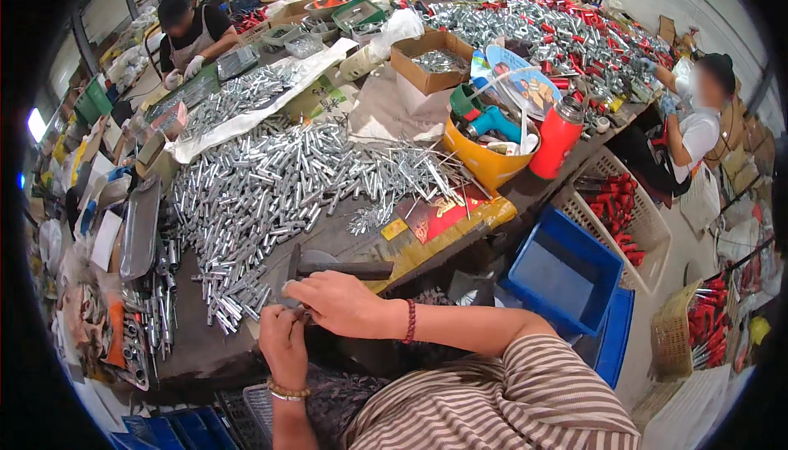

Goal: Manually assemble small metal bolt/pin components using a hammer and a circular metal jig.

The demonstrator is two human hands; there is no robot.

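My left hand and my right hand meet at the table's near edge, fingers closed together at their tips. What they pinch is small and mostly hidden behind the fingers. Just beyond the right hand, a dark metal bar with an upright piece at its left end lies on the table. A large heap of short silvery metal tubes spreads in front of both hands, its nearest pieces close to the left hand. Thin metal rods lie at the heap's right side.
An orange tub holding a teal tool stands beside a red thermos. Blue bins sit low at the right, near a crate of red-handled parts. Socket pieces lie at left. Co-workers sit around the table.
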